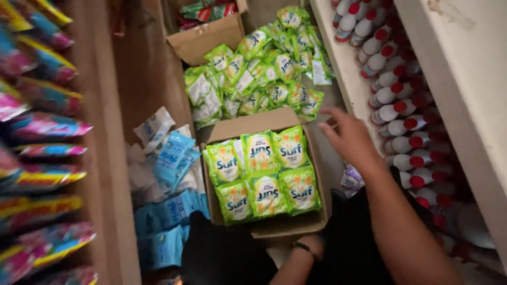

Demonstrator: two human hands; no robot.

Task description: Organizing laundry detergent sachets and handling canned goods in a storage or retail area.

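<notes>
An open cardboard box point(274, 228) sits low in front of me, packed with several green sachets point(262, 174) standing in two rows. My right hand point(349, 138) hovers just past the box's right rim with its fingers spread and nothing in it. Only the wrist end of my left hand point(312, 244), which wears a dark bracelet, shows at the box's near edge. Its fingers are hidden under or behind the cardboard, so its grip cannot be made out.
A loose heap of green sachets point(259, 74) lies beyond the box. Farther back is a second cardboard box point(206, 39). Blue and white packets point(169, 163) are piled to the left. Bright packets point(42, 132) hang at far left. White bottles with red caps point(401, 105) fill the right shelf.
</notes>
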